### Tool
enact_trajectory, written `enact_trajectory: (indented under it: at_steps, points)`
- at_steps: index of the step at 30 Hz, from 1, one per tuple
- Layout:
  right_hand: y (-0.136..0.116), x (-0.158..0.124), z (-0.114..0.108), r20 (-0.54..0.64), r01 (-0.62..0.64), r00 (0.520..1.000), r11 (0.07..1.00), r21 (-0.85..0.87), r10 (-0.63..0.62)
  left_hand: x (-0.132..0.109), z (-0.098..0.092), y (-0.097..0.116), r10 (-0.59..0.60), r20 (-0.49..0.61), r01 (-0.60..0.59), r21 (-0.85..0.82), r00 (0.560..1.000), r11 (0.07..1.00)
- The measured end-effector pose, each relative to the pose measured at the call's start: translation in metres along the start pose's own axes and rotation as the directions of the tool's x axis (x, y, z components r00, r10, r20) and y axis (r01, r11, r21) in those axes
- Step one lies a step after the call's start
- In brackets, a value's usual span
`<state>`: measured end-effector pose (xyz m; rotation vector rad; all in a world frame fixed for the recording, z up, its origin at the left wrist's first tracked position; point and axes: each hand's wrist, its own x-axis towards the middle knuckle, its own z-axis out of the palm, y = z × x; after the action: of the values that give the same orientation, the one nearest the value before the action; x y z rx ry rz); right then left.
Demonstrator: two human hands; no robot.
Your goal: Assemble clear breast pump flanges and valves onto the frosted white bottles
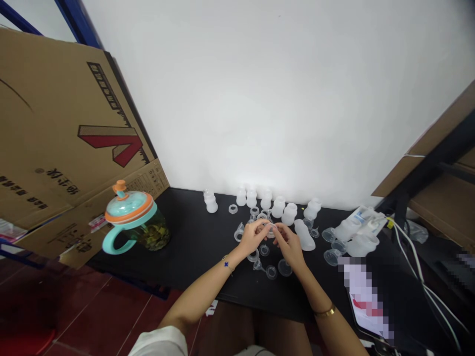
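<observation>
My left hand (254, 236) and my right hand (289, 241) meet over the black table, fingers pinched together on a clear plastic bottle ring (271, 230). My fingers cover part of it, and I cannot tell whether a nipple sits inside. Around my hands lie loose clear rings and silicone nipples, among them a nipple (271, 272) and a round clear cap (285, 267). Just right of my right hand a frosted white bottle (305, 236) lies tilted. Behind stand several more open frosted bottles (278, 206).
One bottle with a clear top (211, 201) stands apart at the back left, near a loose ring (233, 209). A large turquoise jug (129, 222) is at the left by a cardboard box (67, 138). At right are bagged bottles (359, 230), white cables (408, 252) and a blurred phone-like screen (365, 301).
</observation>
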<state>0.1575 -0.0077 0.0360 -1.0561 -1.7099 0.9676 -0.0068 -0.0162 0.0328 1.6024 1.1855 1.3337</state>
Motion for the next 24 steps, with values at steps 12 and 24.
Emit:
enact_trajectory:
  at_steps: [12, 24]
  points:
    - [0.0059, 0.0011, 0.0011, 0.025, -0.031, 0.999, 0.998, 0.050, 0.030, -0.0028, 0.0029, 0.0004, -0.017, 0.005, 0.018, -0.045, 1.000, 0.999]
    - [0.0017, 0.0010, 0.0004, 0.058, -0.032, 0.998, 0.999, 0.033, 0.030, -0.0029, 0.0041, -0.0054, -0.038, 0.019, 0.040, -0.083, 0.999, 0.996]
